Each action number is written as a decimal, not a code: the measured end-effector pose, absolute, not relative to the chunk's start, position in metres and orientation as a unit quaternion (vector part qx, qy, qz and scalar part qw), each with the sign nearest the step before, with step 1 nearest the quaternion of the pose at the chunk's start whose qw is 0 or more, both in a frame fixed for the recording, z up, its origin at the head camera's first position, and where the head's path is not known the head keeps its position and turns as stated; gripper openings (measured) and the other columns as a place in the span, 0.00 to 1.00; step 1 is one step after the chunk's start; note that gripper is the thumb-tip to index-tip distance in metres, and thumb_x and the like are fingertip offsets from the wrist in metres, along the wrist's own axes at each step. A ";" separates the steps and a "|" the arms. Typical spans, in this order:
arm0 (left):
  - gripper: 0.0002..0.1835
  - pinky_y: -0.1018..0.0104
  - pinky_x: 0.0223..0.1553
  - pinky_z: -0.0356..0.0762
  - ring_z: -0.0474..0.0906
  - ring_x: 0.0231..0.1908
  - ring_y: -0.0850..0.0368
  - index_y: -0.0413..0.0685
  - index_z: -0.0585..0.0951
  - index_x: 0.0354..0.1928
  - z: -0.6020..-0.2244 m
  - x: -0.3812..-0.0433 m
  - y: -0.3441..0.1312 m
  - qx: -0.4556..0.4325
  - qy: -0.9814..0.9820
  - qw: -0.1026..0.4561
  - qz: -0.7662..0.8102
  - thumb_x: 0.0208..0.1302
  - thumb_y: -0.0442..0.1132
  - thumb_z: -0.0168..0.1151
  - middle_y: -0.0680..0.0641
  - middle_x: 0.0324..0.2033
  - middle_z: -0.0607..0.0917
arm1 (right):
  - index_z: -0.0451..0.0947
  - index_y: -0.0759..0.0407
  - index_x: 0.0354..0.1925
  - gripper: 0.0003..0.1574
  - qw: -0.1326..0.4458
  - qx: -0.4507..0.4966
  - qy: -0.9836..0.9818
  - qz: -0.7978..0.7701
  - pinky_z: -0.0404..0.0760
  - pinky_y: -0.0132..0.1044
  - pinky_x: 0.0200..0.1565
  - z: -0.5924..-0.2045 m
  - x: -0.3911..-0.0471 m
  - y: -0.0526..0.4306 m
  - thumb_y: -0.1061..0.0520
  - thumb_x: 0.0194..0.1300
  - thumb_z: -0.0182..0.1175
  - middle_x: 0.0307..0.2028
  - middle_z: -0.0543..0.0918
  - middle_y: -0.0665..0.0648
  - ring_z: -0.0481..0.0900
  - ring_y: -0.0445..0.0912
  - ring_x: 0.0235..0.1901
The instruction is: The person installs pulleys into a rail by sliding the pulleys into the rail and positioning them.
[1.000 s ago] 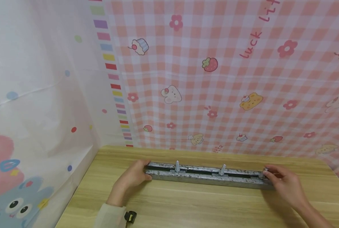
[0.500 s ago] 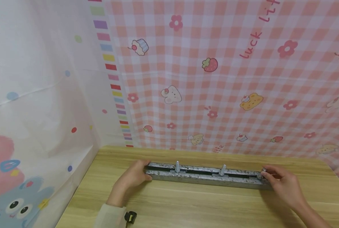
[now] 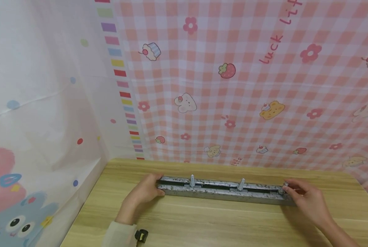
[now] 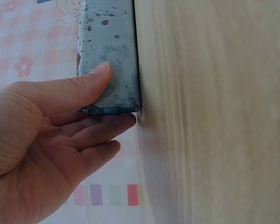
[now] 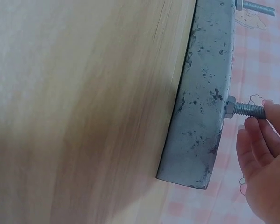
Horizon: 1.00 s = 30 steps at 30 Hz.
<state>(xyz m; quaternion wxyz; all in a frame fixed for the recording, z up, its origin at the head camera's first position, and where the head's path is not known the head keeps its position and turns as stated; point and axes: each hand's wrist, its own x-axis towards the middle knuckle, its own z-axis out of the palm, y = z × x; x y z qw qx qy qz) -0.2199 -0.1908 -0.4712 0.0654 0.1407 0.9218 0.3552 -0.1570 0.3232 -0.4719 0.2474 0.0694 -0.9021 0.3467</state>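
Note:
A worn grey metal strut channel (image 3: 221, 196) lies lengthwise on the table, its long slot facing up. My left hand (image 3: 145, 190) holds the channel's left end; in the left wrist view the thumb lies on the front face and the fingers reach behind the end. Near the right end, my right hand (image 3: 310, 199) pinches the threaded shank of a bolt (image 5: 247, 109) between thumb and fingers. A hex nut (image 5: 230, 107) sits on that bolt against the channel. Two more bolts, one left (image 3: 192, 180) and one nearer the middle (image 3: 241, 185), stick up from the slot.
The channel rests on a wood-grain table (image 3: 202, 226). Behind it hangs a pink checked cloth (image 3: 202, 68), with a white printed sheet (image 3: 48, 103) at the left. A small black object (image 3: 141, 235) shows beside the left sleeve (image 3: 119, 235).
My right hand has shifted slightly left along the channel together with the bolt it pinches, then stayed there. The left hand and the other two bolts keep their places.

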 end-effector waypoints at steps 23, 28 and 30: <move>0.38 0.44 0.67 0.76 0.76 0.65 0.37 0.28 0.75 0.68 -0.463 -0.220 -0.191 0.155 0.915 0.087 0.361 0.54 0.27 0.79 0.34 0.63 0.81 | 0.80 0.67 0.61 0.19 0.260 0.097 -0.824 0.494 0.82 0.20 0.40 -0.440 -0.148 0.363 0.65 0.83 0.46 0.48 0.87 0.36 0.84 0.31 0.42; 0.42 0.49 0.54 0.85 0.75 0.65 0.34 0.34 0.65 0.77 -0.445 -0.217 -0.200 0.149 0.883 0.047 0.442 0.64 0.32 0.73 0.33 0.72 0.72 | 0.67 0.78 0.70 0.28 0.225 0.243 -0.665 0.669 0.86 0.27 0.47 -0.442 -0.154 0.372 0.69 0.84 0.30 0.59 0.86 0.55 0.86 0.43 0.50; 0.40 0.48 0.56 0.84 0.74 0.66 0.33 0.36 0.64 0.78 -0.438 -0.216 -0.203 0.162 0.855 -0.010 0.493 0.67 0.31 0.71 0.32 0.73 0.70 | 0.62 0.78 0.73 0.31 0.193 0.291 -0.596 0.723 0.87 0.32 0.49 -0.442 -0.157 0.376 0.66 0.85 0.24 0.63 0.83 0.61 0.86 0.48 0.53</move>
